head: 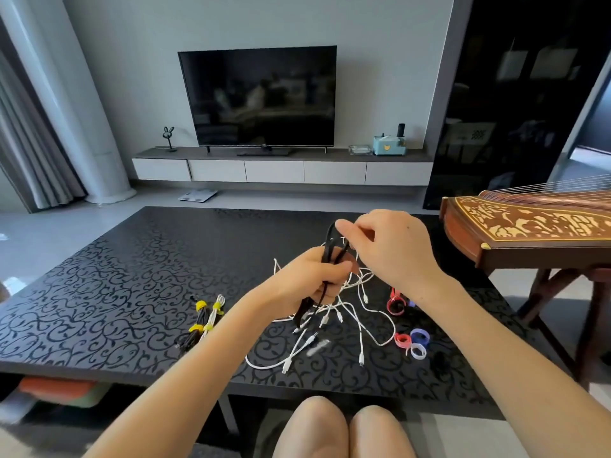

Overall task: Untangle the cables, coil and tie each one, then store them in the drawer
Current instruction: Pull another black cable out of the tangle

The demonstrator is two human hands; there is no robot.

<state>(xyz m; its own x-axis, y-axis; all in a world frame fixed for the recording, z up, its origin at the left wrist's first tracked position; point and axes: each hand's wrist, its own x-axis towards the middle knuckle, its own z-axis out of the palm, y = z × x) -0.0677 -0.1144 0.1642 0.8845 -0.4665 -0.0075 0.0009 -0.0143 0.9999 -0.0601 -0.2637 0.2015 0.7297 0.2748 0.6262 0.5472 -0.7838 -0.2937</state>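
On the patterned black worktop (99,276), two coiled cables with yellow ties (202,320) lie left, apparently set aside as finished. At centre, the left hand (307,282) closes its fingers round a black cable (328,244), held above the white tangle (340,309), probably to free it. The right hand (380,246) pinches its top loop, spare ties (402,340) wait right, and open worktop stretches left and beyond.

Two hands (314,282) (390,246), one black cable (328,247), two tied bundles (195,325) (213,316), two red straps (395,306) (402,340)
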